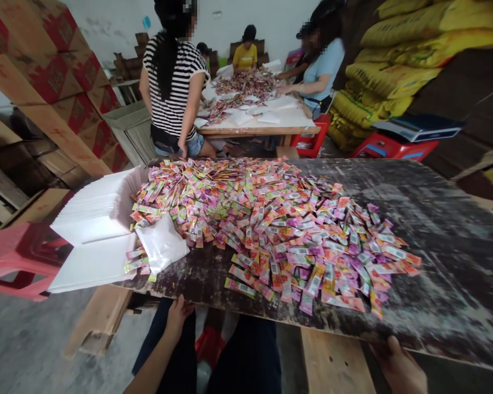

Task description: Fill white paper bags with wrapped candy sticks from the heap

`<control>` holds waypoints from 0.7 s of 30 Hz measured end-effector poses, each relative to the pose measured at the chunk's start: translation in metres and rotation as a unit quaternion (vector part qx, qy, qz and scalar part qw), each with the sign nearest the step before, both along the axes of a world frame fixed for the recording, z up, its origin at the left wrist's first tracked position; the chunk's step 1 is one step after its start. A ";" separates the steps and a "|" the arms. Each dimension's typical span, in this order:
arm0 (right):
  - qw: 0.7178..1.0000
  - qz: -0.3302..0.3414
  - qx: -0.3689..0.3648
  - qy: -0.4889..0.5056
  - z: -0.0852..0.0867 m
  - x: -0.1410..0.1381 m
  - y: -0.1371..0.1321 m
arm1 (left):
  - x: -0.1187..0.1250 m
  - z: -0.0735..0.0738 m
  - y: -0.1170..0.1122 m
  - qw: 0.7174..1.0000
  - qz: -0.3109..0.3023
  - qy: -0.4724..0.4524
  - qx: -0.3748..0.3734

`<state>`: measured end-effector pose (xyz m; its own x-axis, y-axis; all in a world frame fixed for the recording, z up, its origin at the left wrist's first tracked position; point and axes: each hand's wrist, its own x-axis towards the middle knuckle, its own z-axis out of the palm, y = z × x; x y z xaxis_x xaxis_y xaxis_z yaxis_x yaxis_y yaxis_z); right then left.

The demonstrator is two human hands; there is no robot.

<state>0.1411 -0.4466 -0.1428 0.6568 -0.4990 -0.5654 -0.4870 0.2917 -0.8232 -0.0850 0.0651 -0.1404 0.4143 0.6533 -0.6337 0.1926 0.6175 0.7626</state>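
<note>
A wide heap of small coloured sachets [267, 224] covers the dark worn table [443, 241] in front of me. A filled white bag [161, 246] lies at the heap's near left, beside a stack of flat white bags [94, 213]. My left hand [176, 314] reaches up under the table's near edge, and its fingers are hidden there. My right hand [398, 366] is below the near edge at the right, with the thumb up against the board; its fingers are out of sight. Neither hand touches a sachet.
A red plastic stool [12, 257] stands at the left. Cardboard boxes [53, 71] are stacked at the back left, yellow sacks [394, 60] at the back right. A person in a striped shirt [172, 82] stands behind my table; others sit at a further table [254, 123] with more sachets.
</note>
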 end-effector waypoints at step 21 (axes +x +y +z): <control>0.995 -0.071 0.063 0.023 -0.001 -0.002 0.001 | 0.002 0.011 -0.004 1.000 -0.007 0.000 0.000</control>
<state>0.1393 -0.4458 -0.1441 0.5568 -0.5081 -0.6571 -0.4702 0.4593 -0.7536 -0.0833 0.0615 -0.1289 0.4232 0.6476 -0.6336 0.2023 0.6142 0.7628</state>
